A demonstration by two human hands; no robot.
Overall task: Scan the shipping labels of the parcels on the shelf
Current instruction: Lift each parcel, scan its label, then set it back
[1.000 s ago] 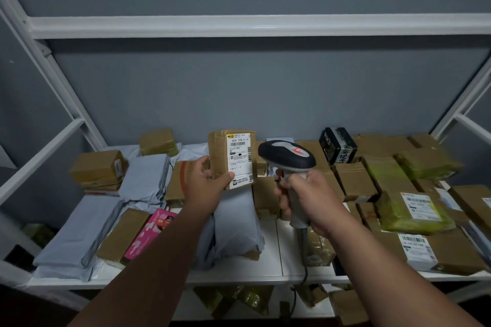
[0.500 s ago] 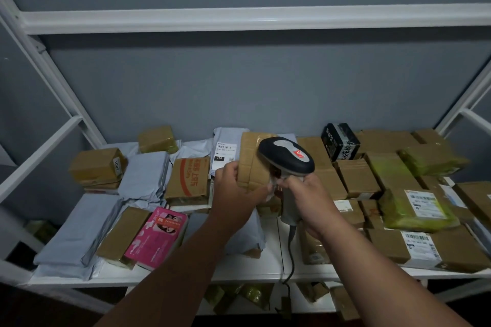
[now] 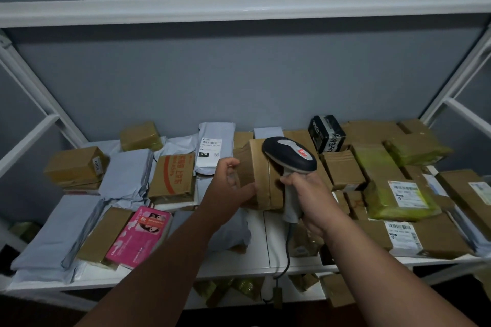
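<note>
Left hand fingers curl around a taped rectangular cardboard parcel; at 3 o'clock, right hand grips the smooth plastic scanner.

I see the box held above the shelf middle, mailers to its left, the scanner just right, labelled parcels beyond.

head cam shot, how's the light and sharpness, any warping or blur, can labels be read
Head view: dim, flat light, no glare. Wide-angle warp bows the white shelf frame and splays its side posts. The left hand on the brown box and the right hand gripping the scanner look slightly soft. The label on the grey mailer shows only "010"; finer print is unreadable.
</note>
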